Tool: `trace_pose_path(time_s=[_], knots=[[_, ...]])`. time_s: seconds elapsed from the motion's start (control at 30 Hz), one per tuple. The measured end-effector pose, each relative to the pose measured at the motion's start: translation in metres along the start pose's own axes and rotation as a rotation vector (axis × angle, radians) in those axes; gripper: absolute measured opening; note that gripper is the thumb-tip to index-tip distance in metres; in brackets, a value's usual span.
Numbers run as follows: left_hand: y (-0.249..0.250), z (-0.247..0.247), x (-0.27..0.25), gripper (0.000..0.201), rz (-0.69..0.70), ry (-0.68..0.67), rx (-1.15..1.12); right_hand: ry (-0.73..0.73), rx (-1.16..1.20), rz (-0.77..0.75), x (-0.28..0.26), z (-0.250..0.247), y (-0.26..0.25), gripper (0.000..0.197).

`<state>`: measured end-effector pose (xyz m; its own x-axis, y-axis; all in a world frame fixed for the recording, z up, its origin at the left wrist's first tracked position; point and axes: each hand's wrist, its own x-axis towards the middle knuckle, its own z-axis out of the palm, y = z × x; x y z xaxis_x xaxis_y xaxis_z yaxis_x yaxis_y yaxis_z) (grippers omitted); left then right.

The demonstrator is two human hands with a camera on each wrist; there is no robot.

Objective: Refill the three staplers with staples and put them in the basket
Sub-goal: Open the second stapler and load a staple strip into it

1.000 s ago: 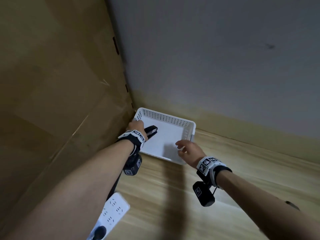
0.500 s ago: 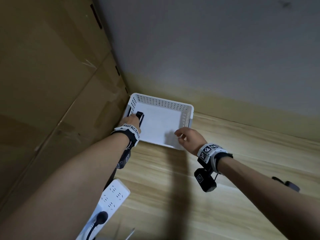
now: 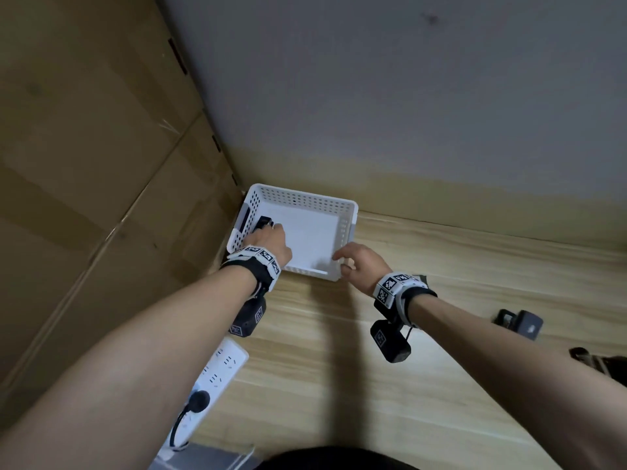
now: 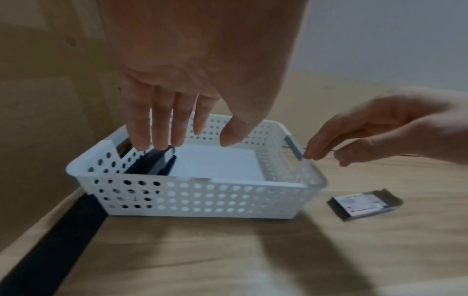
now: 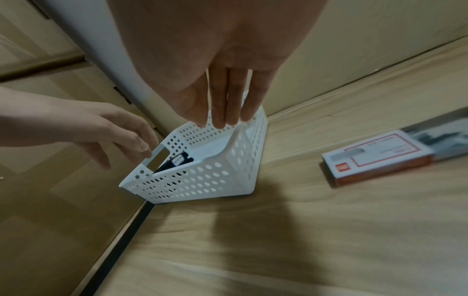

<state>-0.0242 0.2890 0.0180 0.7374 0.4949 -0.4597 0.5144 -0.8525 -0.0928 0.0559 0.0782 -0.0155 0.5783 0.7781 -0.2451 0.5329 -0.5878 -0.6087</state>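
My right hand (image 5: pixel 222 84) hangs over the white basket (image 5: pixel 202 176), straight fingertips (image 5: pixel 219 122) at its far rim. My left hand (image 5: pixel 101 128) reaches toward the handle cut-out. A black stapler (image 5: pixel 177 160) lies inside. A staple box (image 5: pixel 377 158) rests on the wooden table (image 5: pixel 329 240).

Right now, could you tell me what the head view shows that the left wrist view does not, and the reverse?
Only the head view shows the white power strip and another stapler on the table. Only the left wrist view shows the staple box right of the basket. Both show the basket, the black stapler inside it, the left hand above it, and the right hand.
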Motion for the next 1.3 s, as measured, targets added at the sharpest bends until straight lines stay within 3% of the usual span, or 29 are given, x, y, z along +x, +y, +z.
trace_pose_path(time_s=[0.13,0.43,0.63,0.73,0.87,1.03,1.3], knots=[[0.039,-0.001,-0.029,0.034,0.111,0.042,0.020,0.080,0.000,0.025,-0.040,-0.013,0.028,0.028],[0.163,0.022,-0.071,0.027,0.369,0.019,0.047,0.195,-0.083,0.398,-0.185,-0.042,0.160,0.028],[0.236,0.055,-0.094,0.025,0.509,-0.046,0.126,0.427,-0.225,0.530,-0.249,-0.049,0.212,0.058],[0.257,0.070,-0.106,0.022,0.556,-0.060,0.159,0.460,-0.131,0.643,-0.250,-0.046,0.223,0.079],[0.263,0.088,-0.115,0.027,0.566,-0.122,0.178,0.500,0.070,0.709,-0.239,-0.039,0.225,0.084],[0.238,0.100,-0.120,0.021,0.496,-0.185,0.133,0.526,-0.003,0.565,-0.220,-0.033,0.212,0.056],[0.166,0.110,-0.110,0.023,0.390,-0.240,0.024,0.217,0.010,0.387,-0.188,0.008,0.152,0.075]])
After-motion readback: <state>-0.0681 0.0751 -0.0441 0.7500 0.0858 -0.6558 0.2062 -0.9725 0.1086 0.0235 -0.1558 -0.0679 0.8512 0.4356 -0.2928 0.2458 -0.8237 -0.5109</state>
